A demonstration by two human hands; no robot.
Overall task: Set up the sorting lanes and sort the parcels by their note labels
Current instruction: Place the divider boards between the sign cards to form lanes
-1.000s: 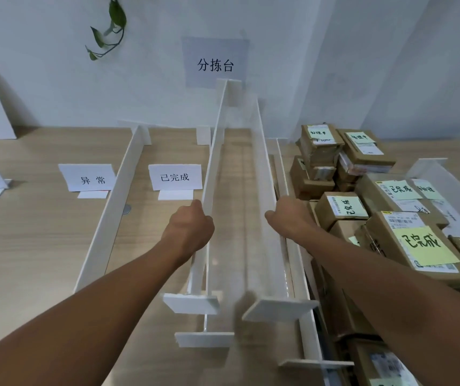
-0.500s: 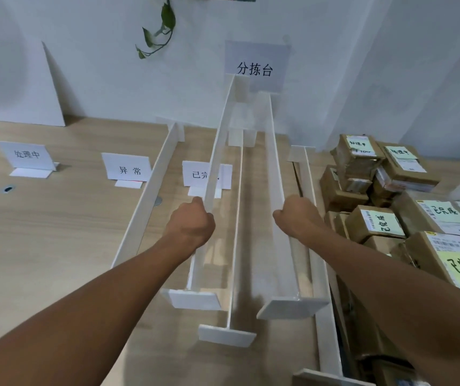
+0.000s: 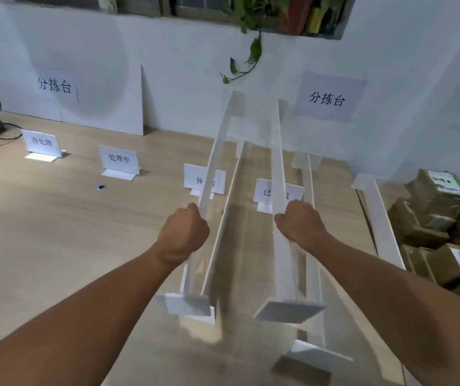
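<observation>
Lanes look half set: left hand (image 3: 182, 235) grips the left divider (image 3: 215, 154), right hand (image 3: 301, 227) the right divider (image 3: 279, 151), both raised, parcels (image 3: 432, 215) unsorted.

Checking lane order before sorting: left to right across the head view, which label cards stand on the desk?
White standing card 待处理 → white card 处理中 → white card starting 异 → white card starting 已. The held white divider boards cross the last two cards, so they are left out.
</observation>
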